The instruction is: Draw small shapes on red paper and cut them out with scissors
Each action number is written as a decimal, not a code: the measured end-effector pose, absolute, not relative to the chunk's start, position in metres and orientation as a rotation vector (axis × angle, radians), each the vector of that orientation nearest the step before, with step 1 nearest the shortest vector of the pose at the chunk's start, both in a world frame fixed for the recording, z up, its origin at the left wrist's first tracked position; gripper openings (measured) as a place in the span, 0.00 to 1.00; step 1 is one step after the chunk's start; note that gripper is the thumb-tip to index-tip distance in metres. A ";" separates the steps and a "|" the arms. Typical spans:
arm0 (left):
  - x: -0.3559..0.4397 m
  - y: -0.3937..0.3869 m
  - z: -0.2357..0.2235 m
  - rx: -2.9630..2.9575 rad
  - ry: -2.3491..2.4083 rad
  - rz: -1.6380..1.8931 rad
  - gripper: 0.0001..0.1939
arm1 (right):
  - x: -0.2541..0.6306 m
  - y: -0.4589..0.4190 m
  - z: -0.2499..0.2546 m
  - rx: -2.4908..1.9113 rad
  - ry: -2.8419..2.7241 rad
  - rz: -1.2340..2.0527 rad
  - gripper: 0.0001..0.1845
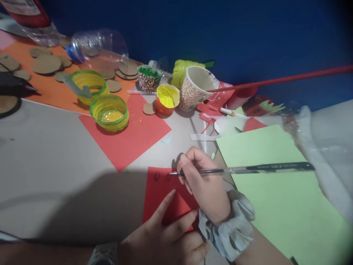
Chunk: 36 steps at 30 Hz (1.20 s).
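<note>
My right hand (205,184) pinches a black-and-clear pen (239,169) near its tip. The pen lies almost level, its point at the upper part of a small red sheet of paper (154,195). Two small drawn ovals show near the sheet's top edge, one of them right by the pen point. My left hand (168,235) is spread over the lower part of that sheet, with its index finger stretched toward the ovals. Part of the red sheet is hidden under both hands.
Green paper (286,198) lies at right. Behind stand a patterned paper cup (190,88), a cup of yellow paint (167,99) and two green-yellow rings (110,112) by a larger red sheet (135,141). A clear bottle (104,48) and cardboard discs (46,64) lie on orange paper.
</note>
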<state>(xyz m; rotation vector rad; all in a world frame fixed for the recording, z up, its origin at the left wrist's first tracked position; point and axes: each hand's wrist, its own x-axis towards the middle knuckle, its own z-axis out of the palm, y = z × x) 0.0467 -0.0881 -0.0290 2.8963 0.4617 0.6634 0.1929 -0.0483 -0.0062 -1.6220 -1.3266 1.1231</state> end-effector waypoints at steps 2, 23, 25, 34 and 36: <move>0.047 -0.090 -0.029 2.894 0.464 0.657 0.15 | 0.193 -0.049 -0.007 -1.639 -1.358 1.113 0.16; 0.048 -0.098 -0.043 2.830 0.566 0.778 0.11 | 0.180 -0.053 -0.005 -1.632 -1.490 1.188 0.17; 0.048 -0.098 -0.043 2.839 0.578 0.766 0.12 | 0.180 -0.052 -0.005 -1.625 -1.508 1.165 0.17; 0.048 -0.100 -0.046 2.879 0.579 0.777 0.12 | 0.178 -0.052 -0.002 -1.623 -1.529 1.153 0.17; 0.048 -0.100 -0.047 2.915 0.561 0.760 0.13 | 0.178 -0.052 -0.003 -1.612 -1.520 1.169 0.17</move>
